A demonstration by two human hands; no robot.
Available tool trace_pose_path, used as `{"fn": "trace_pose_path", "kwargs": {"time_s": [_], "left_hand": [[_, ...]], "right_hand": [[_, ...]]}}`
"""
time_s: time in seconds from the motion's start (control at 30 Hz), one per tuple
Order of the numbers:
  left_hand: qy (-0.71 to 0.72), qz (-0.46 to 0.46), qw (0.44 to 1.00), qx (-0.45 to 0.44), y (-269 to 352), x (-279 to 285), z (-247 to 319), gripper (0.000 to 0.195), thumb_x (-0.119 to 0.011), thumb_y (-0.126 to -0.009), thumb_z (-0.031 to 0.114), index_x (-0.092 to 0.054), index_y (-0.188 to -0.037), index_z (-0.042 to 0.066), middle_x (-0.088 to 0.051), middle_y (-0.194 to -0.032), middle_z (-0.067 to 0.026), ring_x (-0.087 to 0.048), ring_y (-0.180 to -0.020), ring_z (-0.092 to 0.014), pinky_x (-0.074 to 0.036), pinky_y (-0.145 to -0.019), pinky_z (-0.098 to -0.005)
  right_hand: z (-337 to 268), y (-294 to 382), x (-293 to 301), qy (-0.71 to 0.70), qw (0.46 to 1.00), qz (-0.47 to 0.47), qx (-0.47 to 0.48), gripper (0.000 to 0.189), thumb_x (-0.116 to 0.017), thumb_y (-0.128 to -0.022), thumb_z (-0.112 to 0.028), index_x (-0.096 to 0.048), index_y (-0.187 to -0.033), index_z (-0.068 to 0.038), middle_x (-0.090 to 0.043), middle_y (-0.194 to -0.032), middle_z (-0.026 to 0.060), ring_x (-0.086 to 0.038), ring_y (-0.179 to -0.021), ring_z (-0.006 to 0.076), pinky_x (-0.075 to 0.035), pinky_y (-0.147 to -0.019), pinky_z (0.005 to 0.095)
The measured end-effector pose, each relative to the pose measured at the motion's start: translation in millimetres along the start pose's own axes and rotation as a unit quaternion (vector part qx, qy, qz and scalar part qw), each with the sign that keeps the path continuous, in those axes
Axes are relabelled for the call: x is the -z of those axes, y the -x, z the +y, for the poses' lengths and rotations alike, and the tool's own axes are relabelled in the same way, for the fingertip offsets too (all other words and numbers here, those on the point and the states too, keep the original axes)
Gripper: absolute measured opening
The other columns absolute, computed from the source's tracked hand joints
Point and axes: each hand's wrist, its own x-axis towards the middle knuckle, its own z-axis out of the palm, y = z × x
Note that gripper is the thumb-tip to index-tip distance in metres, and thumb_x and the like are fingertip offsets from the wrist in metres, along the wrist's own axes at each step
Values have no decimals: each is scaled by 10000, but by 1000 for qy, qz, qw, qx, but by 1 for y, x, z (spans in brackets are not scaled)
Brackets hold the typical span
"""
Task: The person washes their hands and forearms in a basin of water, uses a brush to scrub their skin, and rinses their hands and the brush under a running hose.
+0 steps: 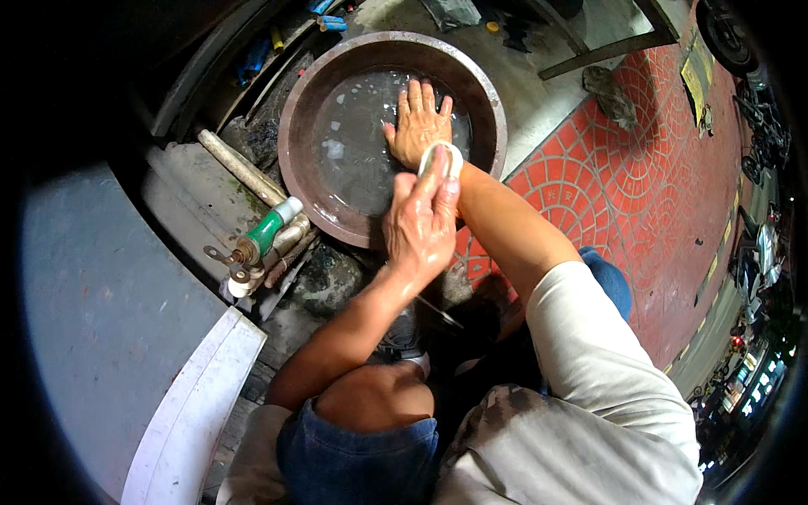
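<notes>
My left hand (421,224) holds a white oval piece (456,158), which looks like a bar of soap, and presses it against my right wrist. Its underside is hidden. My right hand (421,123) is palm down over the round brown basin (302,201), fingers spread and wet, holding nothing. Shallow cloudy water (356,170) with patches of white suds lies in the basin. Both hands and the left forearm shine with water.
A green-handled tap (262,235) on pipes stands left of the basin. A white curved panel (189,410) edges a grey surface at lower left. At upper right are a metal frame (606,50), a rag (609,95) and red patterned paving (587,170). Motorbikes stand at far right.
</notes>
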Motion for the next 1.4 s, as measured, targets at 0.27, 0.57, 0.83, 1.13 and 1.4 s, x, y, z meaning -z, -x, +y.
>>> {"fn": "trace_pose_path", "kwargs": {"time_s": [0.27,0.57,0.83,1.13,1.4], "left_hand": [[-131,44,973,184,-112,40,-92,523,-520,-1037,468,-578,-1482,199,-639,-1223,-313,-641,-1149,-453,-498,-992,-492],[-102,-23,976,189,-113,35,-87,483,-551,-1041,396,-612,-1436,125,-673,-1328,-222,-663,-1233,-330,-496,-1047,-395],[-100,-58,985,125,-84,25,-45,468,-568,-1021,376,-608,-1444,179,-710,-1127,-294,-666,-1095,-492,-530,-962,-483],[-235,-155,958,56,-92,21,-23,535,-548,-991,439,-572,-1472,205,-631,-1260,-331,-658,-1124,-481,-528,-969,-551],[-168,-131,977,34,-81,16,-8,483,-575,-1001,409,-629,-1417,170,-688,-1204,-283,-670,-1122,-452,-520,-978,-504]], "right_hand": [[-37,62,55,39,967,-159,194,779,-530,-955,-313,-264,-1621,-7,-107,-1697,284,-57,-1580,473,-113,-1201,725],[-40,50,66,151,953,-206,164,883,-520,-980,-502,-216,-1633,7,-131,-1699,284,-69,-1578,480,-125,-1166,764],[-16,46,56,98,957,-216,167,839,-505,-977,-488,-227,-1650,-72,-157,-1715,212,-72,-1560,527,-149,-1103,838],[2,33,29,63,970,-175,157,830,-499,-980,-548,-237,-1657,-145,-179,-1720,172,-61,-1562,522,-142,-1042,892],[1,31,31,100,969,-183,129,784,-419,-1018,-530,-241,-1644,-93,-108,-1735,160,-109,-1567,482,-142,-1033,902]]}}
